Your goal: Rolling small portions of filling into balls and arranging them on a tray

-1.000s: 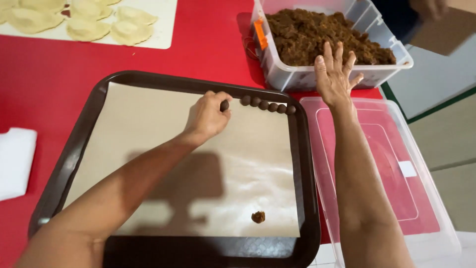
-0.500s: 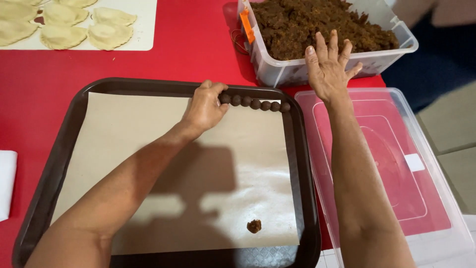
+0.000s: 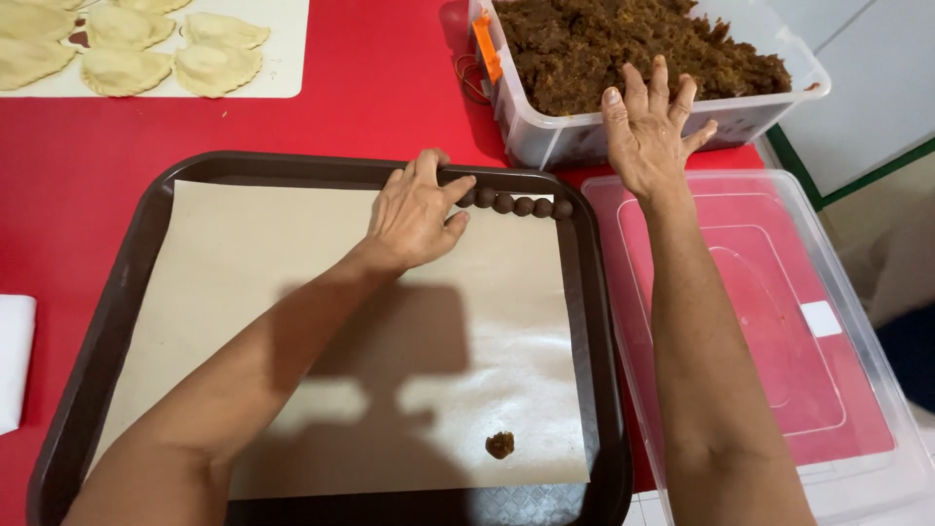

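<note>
My left hand [image 3: 417,209] rests on the far part of a dark brown tray [image 3: 93,321] lined with tan paper [image 3: 234,292], its fingertips touching the left end of a row of small brown balls [image 3: 516,205] along the far rim. My right hand [image 3: 648,122] hovers with fingers spread and nothing in it, at the near wall of a clear plastic tub [image 3: 584,136] full of brown crumbly filling [image 3: 604,44]. A single rough lump of filling [image 3: 500,445] lies near the tray's front right.
A clear plastic lid [image 3: 779,341] lies to the right of the tray on the red table [image 3: 370,97]. A white board [image 3: 282,68] with several folded dough pockets [image 3: 209,63] is at the far left. A white cloth [image 3: 15,360] sits at the left edge.
My left hand stays at the end of the ball row, its fingers shifting slightly. My right hand stays spread at the tub. The view has moved closer.
</note>
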